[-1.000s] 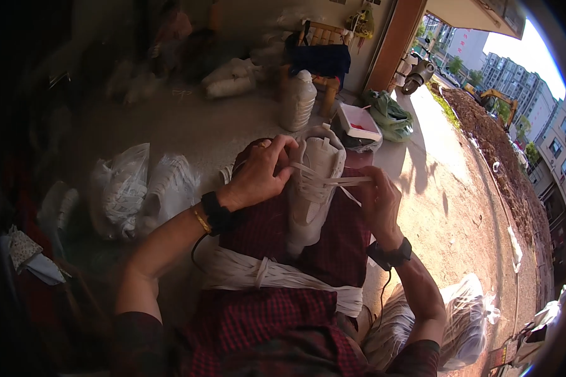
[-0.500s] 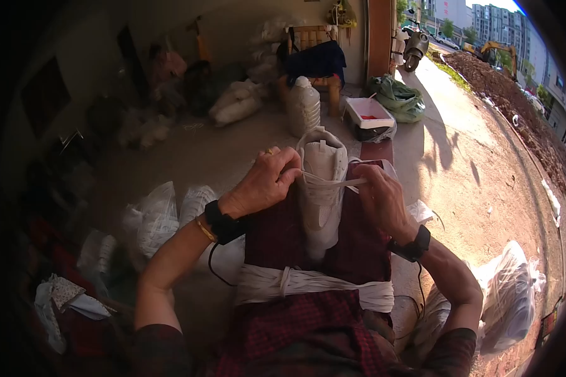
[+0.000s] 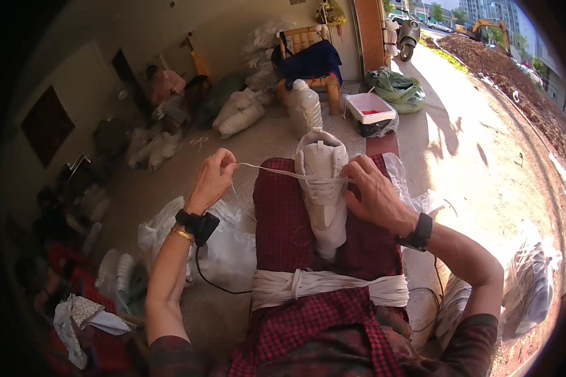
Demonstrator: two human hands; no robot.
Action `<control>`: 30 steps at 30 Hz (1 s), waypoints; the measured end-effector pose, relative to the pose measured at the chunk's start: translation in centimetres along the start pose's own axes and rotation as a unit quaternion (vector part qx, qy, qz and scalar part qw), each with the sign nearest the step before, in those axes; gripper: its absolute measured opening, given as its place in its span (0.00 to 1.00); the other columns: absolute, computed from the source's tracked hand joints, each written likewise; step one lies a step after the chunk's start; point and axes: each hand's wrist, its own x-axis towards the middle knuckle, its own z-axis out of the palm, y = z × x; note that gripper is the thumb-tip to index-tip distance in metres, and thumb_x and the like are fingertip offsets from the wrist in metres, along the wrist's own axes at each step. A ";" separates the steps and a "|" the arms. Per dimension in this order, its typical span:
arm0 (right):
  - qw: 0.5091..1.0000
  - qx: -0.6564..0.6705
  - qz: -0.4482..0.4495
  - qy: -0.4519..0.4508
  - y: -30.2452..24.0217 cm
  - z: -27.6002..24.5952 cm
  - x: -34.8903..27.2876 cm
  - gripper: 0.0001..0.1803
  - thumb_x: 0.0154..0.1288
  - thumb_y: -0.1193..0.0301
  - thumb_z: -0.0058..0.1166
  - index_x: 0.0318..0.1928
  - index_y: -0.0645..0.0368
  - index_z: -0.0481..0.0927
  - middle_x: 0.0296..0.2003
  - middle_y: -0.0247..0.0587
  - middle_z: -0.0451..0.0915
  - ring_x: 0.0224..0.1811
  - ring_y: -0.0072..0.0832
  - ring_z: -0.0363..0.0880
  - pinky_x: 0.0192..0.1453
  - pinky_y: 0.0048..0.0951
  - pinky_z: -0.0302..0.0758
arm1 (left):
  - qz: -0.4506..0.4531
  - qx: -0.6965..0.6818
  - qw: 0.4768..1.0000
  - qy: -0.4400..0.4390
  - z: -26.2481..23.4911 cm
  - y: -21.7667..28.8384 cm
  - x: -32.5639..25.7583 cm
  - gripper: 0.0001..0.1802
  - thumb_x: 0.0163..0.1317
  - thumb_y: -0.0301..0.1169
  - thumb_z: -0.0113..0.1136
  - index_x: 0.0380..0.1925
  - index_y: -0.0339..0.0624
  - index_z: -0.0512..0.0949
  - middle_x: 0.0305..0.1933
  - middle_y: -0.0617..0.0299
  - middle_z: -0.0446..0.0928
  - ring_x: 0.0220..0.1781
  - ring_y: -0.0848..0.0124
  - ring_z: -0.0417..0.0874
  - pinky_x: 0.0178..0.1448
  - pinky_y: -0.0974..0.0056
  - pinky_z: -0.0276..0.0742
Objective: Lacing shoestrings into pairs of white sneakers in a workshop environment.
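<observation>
A white lace-up shoe (image 3: pixel 322 160) stands toe toward me on the checked cloth over my lap, its opening at the far end. My left hand (image 3: pixel 212 181) is raised to the left of the shoe, closed in a pinch on a white shoelace (image 3: pixel 267 168). From there the lace runs across to the shoe's front. My right hand (image 3: pixel 378 196) is at the shoe's right side, fingers bent and closed on the lace close to the eyelets. A thick bundle of white laces (image 3: pixel 343 286) is wrapped across my lap.
Behind the shoe stand a clear plastic bottle (image 3: pixel 305 107) and a bamboo chair (image 3: pixel 308 41). A white box (image 3: pixel 370 108) and a green bag (image 3: pixel 396 91) are to their right. Plastic-wrapped goods lie at left (image 3: pixel 223 245) and right (image 3: pixel 528 270). Another person (image 3: pixel 166 85) is at the back left.
My left hand has moved left, away from the shoe, drawing out a length of lace. My right hand has come closer against the shoe's right side. The view has shifted slightly.
</observation>
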 end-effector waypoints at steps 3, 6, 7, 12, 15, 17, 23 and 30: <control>0.999 0.006 0.035 -0.034 -0.3 -0.8 0.3 0.15 0.57 0.78 0.55 0.46 0.63 0.70 0.40 0.53 0.73 0.40 0.52 0.78 0.44 0.45 0.76 | 0.101 -0.053 0.992 0.049 2.7 2.7 -0.8 0.11 0.60 0.23 0.59 0.43 0.37 0.75 0.45 0.51 0.79 0.44 0.56 0.83 0.51 0.55 0.78; 0.994 0.037 0.059 -0.086 -0.7 -2.6 2.6 0.13 0.58 0.76 0.55 0.45 0.66 0.75 0.31 0.54 0.78 0.34 0.52 0.80 0.38 0.46 0.75 | 0.096 -0.144 0.985 -0.017 4.4 6.8 -1.7 0.14 0.58 0.23 0.62 0.45 0.38 0.75 0.48 0.57 0.77 0.47 0.65 0.81 0.45 0.63 0.80; 0.995 0.021 0.034 -0.091 -1.4 -3.6 3.5 0.13 0.58 0.76 0.55 0.45 0.65 0.77 0.29 0.54 0.79 0.31 0.52 0.80 0.37 0.47 0.75 | 0.136 -0.142 0.980 -0.020 5.0 7.4 -1.6 0.15 0.57 0.23 0.62 0.45 0.38 0.75 0.46 0.58 0.77 0.47 0.65 0.81 0.44 0.63 0.80; 0.983 -0.092 -0.050 -0.153 -2.3 -5.4 5.7 0.09 0.63 0.69 0.58 0.31 0.63 0.81 0.33 0.55 0.84 0.32 0.49 0.83 0.35 0.48 0.75 | 0.190 -0.124 0.974 -0.005 6.7 9.1 -1.4 0.16 0.52 0.21 0.63 0.40 0.38 0.71 0.39 0.56 0.73 0.42 0.59 0.80 0.49 0.59 0.76; 0.969 -0.022 0.008 -0.245 -1.1 -5.2 4.9 0.12 0.68 0.67 0.56 0.32 0.62 0.82 0.28 0.52 0.83 0.28 0.44 0.83 0.34 0.45 0.75 | 0.207 -0.089 0.974 0.011 6.6 8.4 -1.5 0.15 0.52 0.21 0.62 0.40 0.38 0.71 0.39 0.56 0.73 0.42 0.59 0.80 0.49 0.58 0.76; 0.953 0.169 0.052 -0.246 0.2 -5.3 4.3 0.16 0.71 0.63 0.53 0.31 0.63 0.81 0.23 0.47 0.81 0.24 0.37 0.82 0.31 0.43 0.73 | 0.226 -0.085 0.970 0.016 6.5 8.3 -1.4 0.15 0.52 0.21 0.61 0.40 0.38 0.71 0.39 0.57 0.73 0.42 0.59 0.80 0.48 0.59 0.76; 0.983 -0.172 0.035 -0.057 4.4 -6.2 2.2 0.07 0.64 0.77 0.47 0.38 0.65 0.77 0.34 0.51 0.78 0.38 0.42 0.80 0.46 0.43 0.76 | 0.249 -0.140 0.958 -0.018 6.8 7.6 -0.7 0.15 0.52 0.22 0.62 0.40 0.41 0.72 0.38 0.58 0.73 0.38 0.60 0.81 0.43 0.59 0.78; 0.993 0.062 0.032 -0.100 -1.5 -1.6 2.9 0.10 0.61 0.79 0.51 0.43 0.61 0.67 0.36 0.54 0.74 0.38 0.53 0.78 0.41 0.47 0.75 | 0.356 -0.046 0.933 0.029 6.8 6.4 -0.6 0.16 0.55 0.28 0.69 0.43 0.43 0.74 0.34 0.57 0.73 0.33 0.56 0.81 0.38 0.58 0.80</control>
